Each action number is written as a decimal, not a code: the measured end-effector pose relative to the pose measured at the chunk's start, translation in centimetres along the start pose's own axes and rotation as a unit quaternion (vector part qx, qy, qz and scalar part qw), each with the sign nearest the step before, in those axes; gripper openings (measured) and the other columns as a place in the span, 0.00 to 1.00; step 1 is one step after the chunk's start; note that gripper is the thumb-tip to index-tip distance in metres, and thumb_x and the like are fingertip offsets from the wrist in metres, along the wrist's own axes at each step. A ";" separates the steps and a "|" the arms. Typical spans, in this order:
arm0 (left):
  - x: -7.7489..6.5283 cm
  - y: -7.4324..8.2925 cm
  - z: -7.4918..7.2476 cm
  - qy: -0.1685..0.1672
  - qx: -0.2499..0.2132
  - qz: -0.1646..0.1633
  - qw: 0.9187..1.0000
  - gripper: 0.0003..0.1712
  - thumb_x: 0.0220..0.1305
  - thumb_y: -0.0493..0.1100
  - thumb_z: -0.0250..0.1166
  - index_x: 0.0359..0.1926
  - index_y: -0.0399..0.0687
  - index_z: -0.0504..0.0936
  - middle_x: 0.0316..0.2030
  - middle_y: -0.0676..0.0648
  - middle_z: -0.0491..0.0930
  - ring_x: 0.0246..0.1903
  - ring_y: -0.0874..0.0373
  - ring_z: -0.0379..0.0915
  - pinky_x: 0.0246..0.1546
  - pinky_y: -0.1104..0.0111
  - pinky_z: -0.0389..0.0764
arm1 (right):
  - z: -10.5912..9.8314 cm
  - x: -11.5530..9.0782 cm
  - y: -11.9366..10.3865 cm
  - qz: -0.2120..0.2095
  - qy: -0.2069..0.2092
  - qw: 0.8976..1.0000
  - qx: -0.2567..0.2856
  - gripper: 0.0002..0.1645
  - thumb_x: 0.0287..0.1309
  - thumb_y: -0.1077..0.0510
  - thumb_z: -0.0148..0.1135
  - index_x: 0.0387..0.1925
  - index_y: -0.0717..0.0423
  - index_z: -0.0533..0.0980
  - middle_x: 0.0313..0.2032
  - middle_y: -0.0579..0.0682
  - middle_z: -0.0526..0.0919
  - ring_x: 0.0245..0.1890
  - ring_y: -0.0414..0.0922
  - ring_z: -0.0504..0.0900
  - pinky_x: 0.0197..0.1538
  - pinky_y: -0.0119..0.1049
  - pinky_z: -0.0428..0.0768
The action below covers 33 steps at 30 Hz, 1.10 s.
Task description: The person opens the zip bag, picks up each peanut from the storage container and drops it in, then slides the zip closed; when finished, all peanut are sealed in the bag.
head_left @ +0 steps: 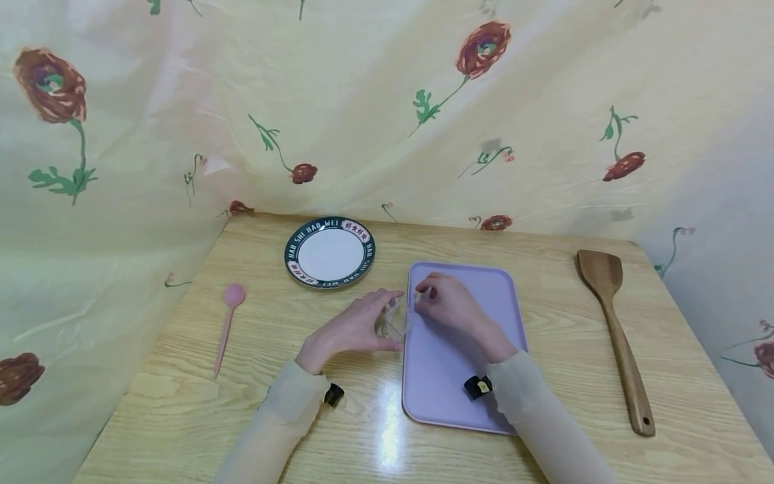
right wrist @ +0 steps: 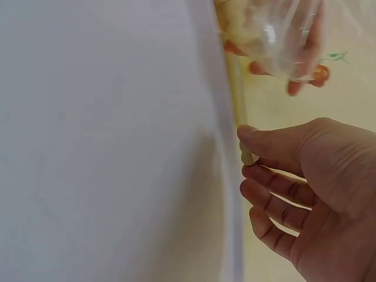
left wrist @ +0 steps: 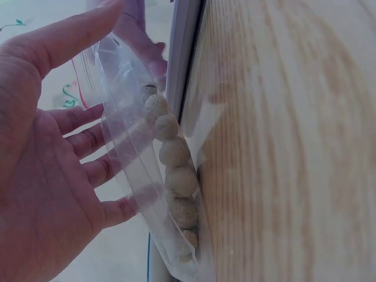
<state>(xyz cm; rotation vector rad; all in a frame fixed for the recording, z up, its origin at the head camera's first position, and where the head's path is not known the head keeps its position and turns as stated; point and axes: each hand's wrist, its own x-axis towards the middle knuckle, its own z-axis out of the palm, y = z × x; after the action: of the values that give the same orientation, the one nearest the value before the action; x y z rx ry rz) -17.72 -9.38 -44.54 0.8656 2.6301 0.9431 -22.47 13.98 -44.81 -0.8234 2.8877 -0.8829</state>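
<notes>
Left of the lilac tray [head_left: 435,386], my left hand [head_left: 353,326] holds a clear zip bag [head_left: 393,323] between thumb and fingers. Through its plastic, several round beige balls [left wrist: 174,153] show in a row along the lower edge in the left wrist view. My right hand [head_left: 450,302] is over the tray's left part, with the bag close beside it. Between its thumb and index finger it pinches a small beige ball [right wrist: 249,157], the other fingers loosely bent.
A dark-rimmed white plate [head_left: 329,254] lies behind the left hand. Farther left is a pink spoon [head_left: 228,316]. At the right lies a wooden spatula [head_left: 615,329]. A flowered cloth [head_left: 363,121] hangs behind the wooden table [head_left: 338,437].
</notes>
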 end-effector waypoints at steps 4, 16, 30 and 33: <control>0.0 -0.1 0.0 0.002 -0.004 -0.001 1.000 0.55 0.52 0.58 0.77 0.75 0.48 0.60 0.59 0.48 0.72 0.58 0.55 0.67 0.63 0.54 0.67 | -0.9 -0.7 -0.7 -0.015 0.023 0.999 0.023 0.17 0.53 0.62 0.74 0.45 0.63 0.83 0.40 0.52 0.84 0.36 0.46 0.80 0.37 0.40 0.79; -0.1 -0.2 0.1 0.002 -0.009 0.004 1.000 0.54 0.53 0.57 0.77 0.74 0.48 0.60 0.57 0.50 0.72 0.55 0.56 0.68 0.60 0.54 0.69 | -1.9 -3.1 -3.9 -0.096 0.018 0.994 0.058 0.16 0.53 0.65 0.74 0.45 0.62 0.83 0.42 0.48 0.82 0.37 0.45 0.79 0.37 0.43 0.81; -0.1 -0.1 0.0 0.002 -0.011 0.008 1.000 0.54 0.53 0.57 0.77 0.74 0.47 0.60 0.57 0.49 0.72 0.55 0.56 0.68 0.60 0.53 0.69 | -1.0 -3.7 -4.6 -0.085 -0.006 0.996 0.038 0.15 0.53 0.65 0.75 0.44 0.62 0.83 0.42 0.49 0.83 0.38 0.44 0.80 0.40 0.39 0.80; -0.1 0.0 0.0 0.001 -0.009 0.009 1.000 0.54 0.53 0.56 0.77 0.74 0.47 0.60 0.57 0.48 0.72 0.55 0.56 0.68 0.60 0.54 0.69 | -1.0 -3.7 -4.5 -0.086 -0.007 0.996 0.037 0.16 0.53 0.65 0.75 0.44 0.62 0.83 0.42 0.49 0.83 0.38 0.45 0.80 0.40 0.39 0.80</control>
<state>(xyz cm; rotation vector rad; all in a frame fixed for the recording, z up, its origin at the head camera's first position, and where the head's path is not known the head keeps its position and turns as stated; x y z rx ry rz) -17.64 -9.41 -44.54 0.8870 2.6160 0.9706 -17.28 13.14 -42.07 -1.0798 2.7859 -0.9874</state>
